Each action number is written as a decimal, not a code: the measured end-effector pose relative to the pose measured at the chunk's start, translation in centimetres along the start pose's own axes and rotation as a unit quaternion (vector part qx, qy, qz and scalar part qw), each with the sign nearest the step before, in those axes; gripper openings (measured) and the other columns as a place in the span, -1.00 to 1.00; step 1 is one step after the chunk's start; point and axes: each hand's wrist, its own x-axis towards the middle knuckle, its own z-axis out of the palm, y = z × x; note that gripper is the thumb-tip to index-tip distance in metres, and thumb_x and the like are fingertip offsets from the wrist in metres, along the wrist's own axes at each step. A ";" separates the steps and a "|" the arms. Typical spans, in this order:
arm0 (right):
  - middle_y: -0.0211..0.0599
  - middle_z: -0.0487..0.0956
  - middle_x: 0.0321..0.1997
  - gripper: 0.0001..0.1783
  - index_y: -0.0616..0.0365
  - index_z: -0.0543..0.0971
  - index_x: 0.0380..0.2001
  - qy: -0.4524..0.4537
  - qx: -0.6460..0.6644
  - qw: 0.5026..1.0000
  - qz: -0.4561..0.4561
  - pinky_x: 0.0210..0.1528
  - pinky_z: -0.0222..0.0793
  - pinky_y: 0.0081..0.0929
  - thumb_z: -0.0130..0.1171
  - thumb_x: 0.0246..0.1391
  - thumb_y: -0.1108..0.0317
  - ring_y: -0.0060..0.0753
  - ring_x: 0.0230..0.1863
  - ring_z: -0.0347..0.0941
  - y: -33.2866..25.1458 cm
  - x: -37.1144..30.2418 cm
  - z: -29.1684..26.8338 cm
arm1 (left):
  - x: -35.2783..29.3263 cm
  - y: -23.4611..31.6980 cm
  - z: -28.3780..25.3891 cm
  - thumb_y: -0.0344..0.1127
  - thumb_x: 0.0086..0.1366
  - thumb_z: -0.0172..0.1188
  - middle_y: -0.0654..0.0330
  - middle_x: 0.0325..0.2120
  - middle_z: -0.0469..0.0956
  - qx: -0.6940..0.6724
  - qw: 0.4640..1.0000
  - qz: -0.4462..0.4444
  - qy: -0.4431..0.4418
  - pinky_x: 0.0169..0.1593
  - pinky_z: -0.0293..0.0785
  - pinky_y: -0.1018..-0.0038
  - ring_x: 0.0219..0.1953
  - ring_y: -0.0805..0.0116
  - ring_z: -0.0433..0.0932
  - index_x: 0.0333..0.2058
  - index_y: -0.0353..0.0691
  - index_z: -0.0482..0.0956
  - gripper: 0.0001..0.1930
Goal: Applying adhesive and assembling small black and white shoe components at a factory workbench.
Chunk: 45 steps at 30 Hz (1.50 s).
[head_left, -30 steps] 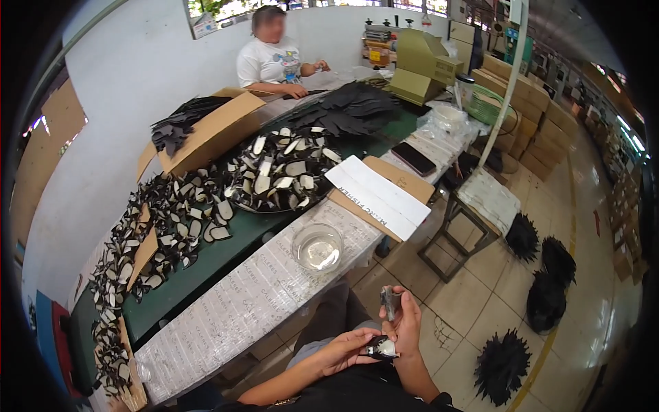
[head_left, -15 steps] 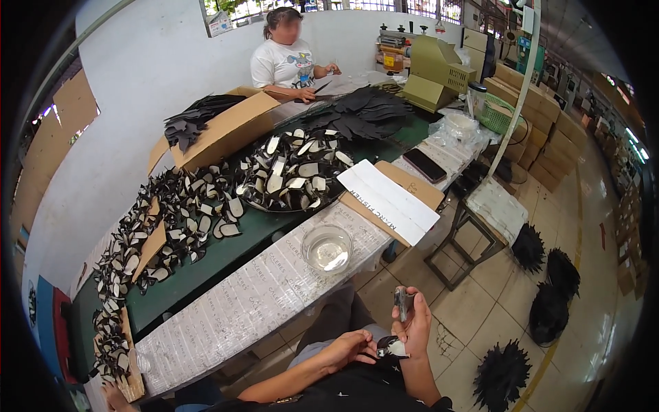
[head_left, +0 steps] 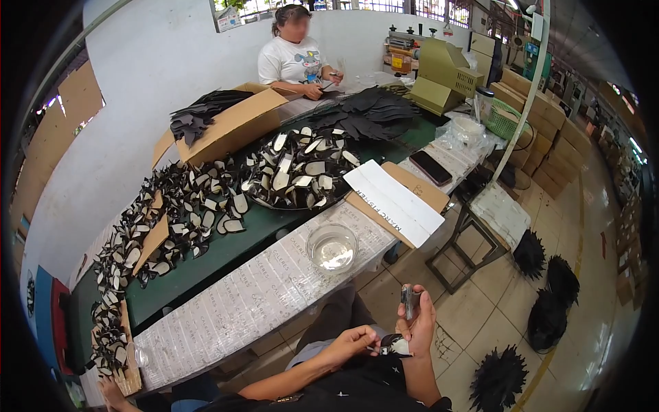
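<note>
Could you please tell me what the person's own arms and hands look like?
The left hand and right hand wear no gloves, and no watch shows on either wrist. The forearms are uncovered where they show. Between them is a black top with small white marks.

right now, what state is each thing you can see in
left hand, fingers pinched beside the piece
right hand, closed around a grey object
piece, held at the right palm
cardboard box, open, holding black sheets
clear bowl, uncovered
phone, lying flat, screen dark
stool, upright
</note>
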 end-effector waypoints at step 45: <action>-0.15 0.55 -0.13 -0.76 0.31 0.62 -0.20 -0.102 -0.528 0.817 -0.208 -0.27 0.52 -0.52 0.20 0.01 0.62 -0.35 -0.22 0.52 0.0 -3.0 4.0 | -2.0 6.8 -2.4 -0.34 0.30 0.20 0.20 -0.22 0.59 -0.067 0.980 0.146 0.116 -0.05 0.53 0.57 -0.21 0.50 0.57 -0.04 -0.36 0.51 -0.70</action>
